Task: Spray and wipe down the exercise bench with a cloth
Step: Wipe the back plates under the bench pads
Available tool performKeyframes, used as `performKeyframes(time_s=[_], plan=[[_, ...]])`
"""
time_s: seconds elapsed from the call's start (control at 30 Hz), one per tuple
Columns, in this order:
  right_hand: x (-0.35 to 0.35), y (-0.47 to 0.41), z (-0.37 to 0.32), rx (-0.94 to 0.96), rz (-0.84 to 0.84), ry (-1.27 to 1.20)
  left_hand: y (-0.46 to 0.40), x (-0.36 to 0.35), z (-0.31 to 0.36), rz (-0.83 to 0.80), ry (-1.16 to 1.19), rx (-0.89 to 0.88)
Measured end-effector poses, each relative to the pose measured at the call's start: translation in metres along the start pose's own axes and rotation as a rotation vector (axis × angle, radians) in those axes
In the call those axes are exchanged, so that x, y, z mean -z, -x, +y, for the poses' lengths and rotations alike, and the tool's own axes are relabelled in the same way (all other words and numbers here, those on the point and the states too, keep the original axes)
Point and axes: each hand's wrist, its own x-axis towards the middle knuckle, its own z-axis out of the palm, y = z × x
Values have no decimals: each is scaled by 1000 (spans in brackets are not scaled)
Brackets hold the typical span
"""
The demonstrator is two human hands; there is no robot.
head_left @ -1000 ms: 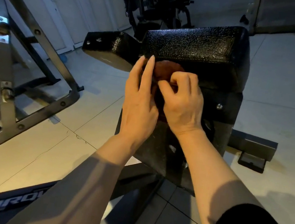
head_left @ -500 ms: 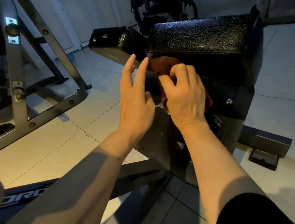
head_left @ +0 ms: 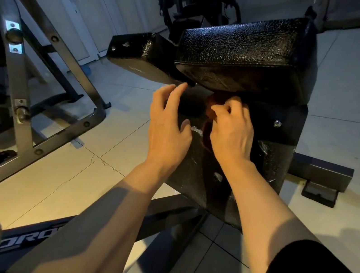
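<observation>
Reddish-brown cloth (head_left: 212,108) bunched in right hand (head_left: 232,130).

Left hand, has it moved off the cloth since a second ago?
Yes. The left hand has drawn left, away from the cloth under the pad.

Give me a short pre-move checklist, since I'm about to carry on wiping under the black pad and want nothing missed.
1. Rust-brown cloth gripped: ok, the right hand curls round it.
2. Cloth against the black textured bench upright: ok, just under the black padded cushion.
3. Left hand out of the wiping path: ok, fingers relaxed, holding nothing.
4. Spray bottle within reach: cannot tell, none in view.
5. Surface wetted: cannot tell; only pale glints show.
</observation>
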Motion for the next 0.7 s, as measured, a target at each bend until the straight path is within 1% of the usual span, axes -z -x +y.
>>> performKeyframes(time_s=[0.07,0.1,0.17,0.2,0.27,0.33,0.4,0.43,0.5,0.57,0.63,0.7], plan=[[9,4,-6,71,51,-156,1,2,2,-60,31,-11],[16,4,-12,54,95,-261,2,2,4,-95,39,-30],[33,1,-22,-61,171,-460,5,2,6,-154,48,-61],[42,0,-25,-121,179,-538,6,2,7,-167,59,-62],[59,1,-32,-205,174,-638,10,5,11,-173,115,-52],[70,5,-37,-261,201,-699,15,8,19,-178,241,-37],[78,12,-43,-279,215,-716,21,12,32,-183,390,-4],[80,16,-46,-267,221,-674,24,13,38,-171,438,3],[85,24,-48,-184,298,-452,25,14,47,-120,511,31],[88,31,-44,-50,365,-294,23,14,54,-56,615,120],[87,41,-37,91,304,-279,20,13,60,-6,700,231],[84,49,-26,172,165,-340,19,10,64,-12,730,327]])
